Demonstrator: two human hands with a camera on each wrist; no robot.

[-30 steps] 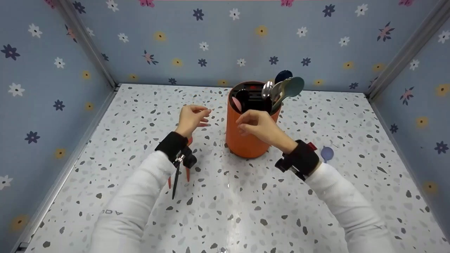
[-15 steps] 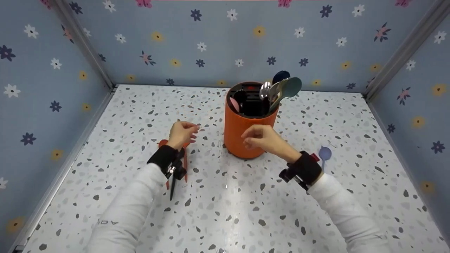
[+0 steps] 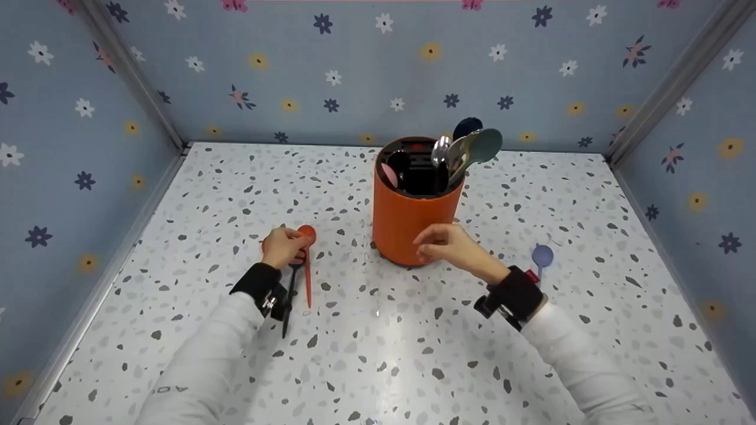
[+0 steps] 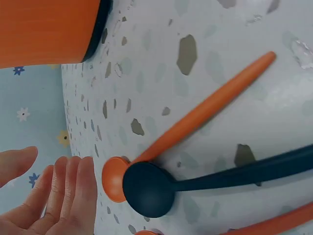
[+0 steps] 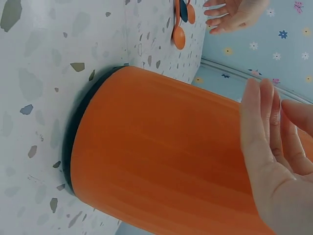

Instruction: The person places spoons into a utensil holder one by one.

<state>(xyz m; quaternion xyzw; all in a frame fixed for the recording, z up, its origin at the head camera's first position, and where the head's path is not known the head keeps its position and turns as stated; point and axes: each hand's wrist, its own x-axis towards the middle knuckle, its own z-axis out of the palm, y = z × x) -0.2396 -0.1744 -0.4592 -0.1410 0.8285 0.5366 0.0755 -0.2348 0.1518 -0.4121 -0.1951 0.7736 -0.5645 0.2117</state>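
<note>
My left hand (image 3: pixel 282 248) hovers over a group of spoons on the left of the table, thumb and fingers apart with nothing between them in the left wrist view. There, an orange spoon (image 4: pixel 205 107) lies partly under a dark spoon (image 4: pixel 149 188), whose bowl overlaps the orange bowl. A second orange spoon (image 4: pixel 274 225) shows at the lower edge. My right hand (image 3: pixel 449 245), fingers loosely bent and holding nothing, is in front of the orange utensil holder (image 3: pixel 401 230). Upright in the holder stand a grey-green spoon (image 3: pixel 486 145), a metal spoon (image 3: pixel 440 151) and a dark blue utensil (image 3: pixel 468 127).
A small purple spoon (image 3: pixel 543 256) lies on the speckled table (image 3: pixel 378 354) beyond my right wrist. Inside the holder's black insert a pink utensil tip (image 3: pixel 389 175) leans at the left. Flowered panels (image 3: pixel 354 71) enclose the table at the back and both sides.
My left hand has moved left and towards me, down over the spoons. My right hand has dropped from the holder's rim to in front of its lower wall.
</note>
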